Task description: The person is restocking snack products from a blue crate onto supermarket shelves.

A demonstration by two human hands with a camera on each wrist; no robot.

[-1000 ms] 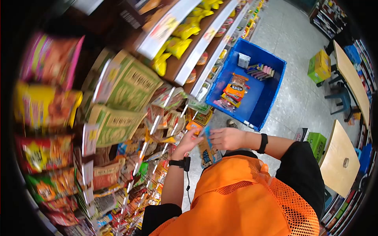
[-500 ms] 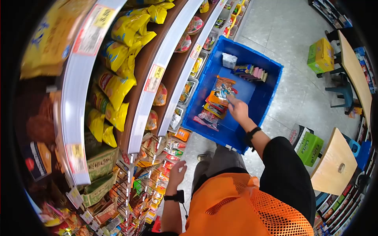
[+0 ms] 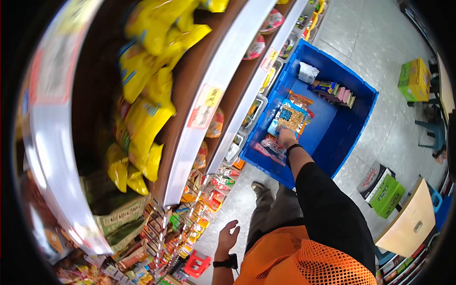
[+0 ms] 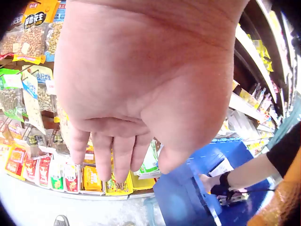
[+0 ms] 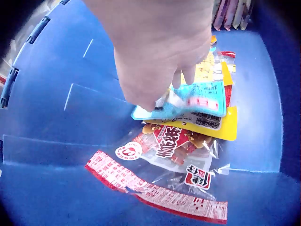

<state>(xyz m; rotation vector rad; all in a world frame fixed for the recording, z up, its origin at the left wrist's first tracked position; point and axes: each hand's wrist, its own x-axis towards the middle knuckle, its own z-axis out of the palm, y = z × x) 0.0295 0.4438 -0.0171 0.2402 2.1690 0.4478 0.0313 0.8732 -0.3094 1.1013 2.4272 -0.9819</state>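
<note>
In the head view my right hand (image 3: 286,137) reaches into a blue crate (image 3: 349,142). It pinches the near edge of a light-blue bag of peanuts (image 3: 290,116), which lies flat over other snack packets. The right wrist view shows the thumb and fingers at the printed edge of this peanut bag (image 5: 200,101). Under it sticks out a yellow packet (image 5: 228,125), and closer in lies a clear snack bag (image 5: 176,146) with a red label. My left hand (image 3: 228,237) hangs beside the shelf with relaxed fingers and holds nothing; its palm fills much of the left wrist view.
Along the left, a shelf (image 3: 209,76) carries yellow snack bags (image 3: 147,104). Inside the crate are a white packet (image 3: 308,72) and a row of upright packs (image 3: 339,95). A red stool (image 3: 197,264), green boxes (image 3: 387,194) and a wooden table (image 3: 411,213) stand around.
Both hands were together near the shelf at first. The right hand then carried the blue peanut bag into the crate and laid it on the packets. The left hand has dropped back to hang freely.
</note>
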